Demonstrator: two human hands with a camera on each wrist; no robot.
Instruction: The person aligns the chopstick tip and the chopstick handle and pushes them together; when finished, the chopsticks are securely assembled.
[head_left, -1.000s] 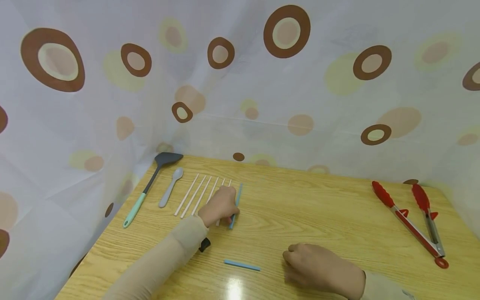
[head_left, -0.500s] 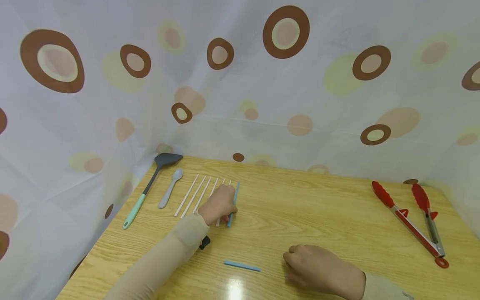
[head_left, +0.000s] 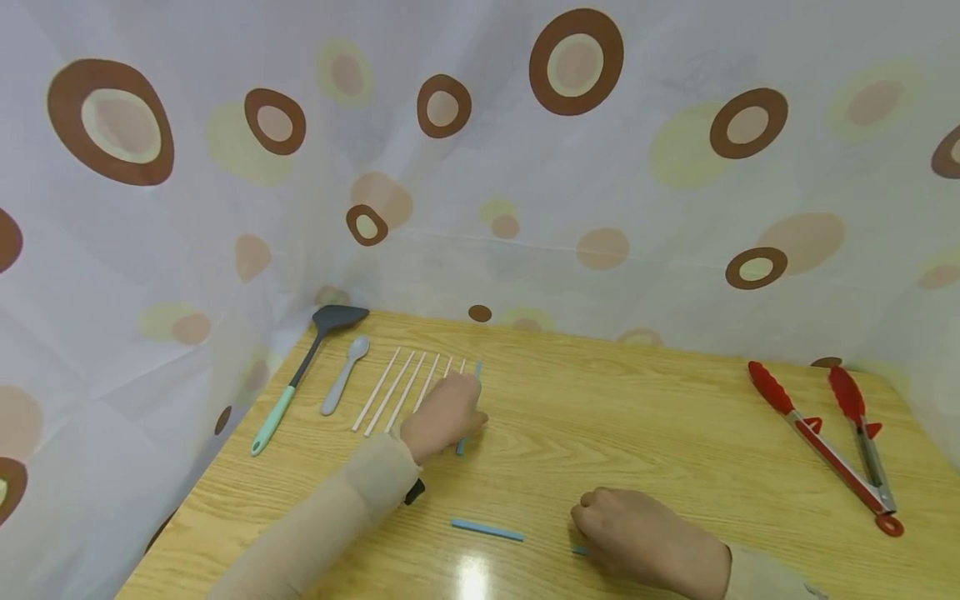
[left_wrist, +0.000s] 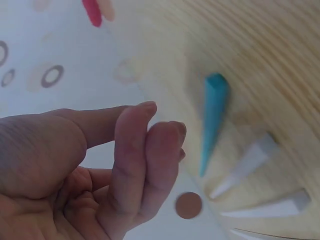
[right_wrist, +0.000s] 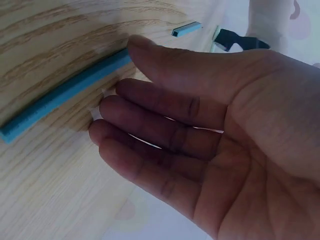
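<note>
My left hand [head_left: 444, 417] hovers over the right end of a row of thin white sticks [head_left: 380, 390]. A blue stick [head_left: 461, 447] lies beside that row, partly hidden under the hand. In the left wrist view, this blue stick [left_wrist: 215, 110] is apart from my bent fingers, and nothing shows between thumb and fingertips. My right hand [head_left: 637, 533] is low over the front of the table with loosely bent fingers. Another blue stick [right_wrist: 65, 95] passes behind its thumb tip; only a short blue end shows in the head view. Between the hands lies a further blue stick [head_left: 487, 530].
Left of the white sticks are a grey spoon [head_left: 346, 375] and a dark spatula [head_left: 307, 367] with a mint handle. Red-tipped tongs [head_left: 832, 450] lie spread at the right of the wooden table [head_left: 600, 400]. A patterned sheet [head_left: 510, 183] hangs behind and at the left.
The blue stick under my left hand shifted slightly left toward the white row, then the fingers came off it. A blue end has come into view beside my right hand.
</note>
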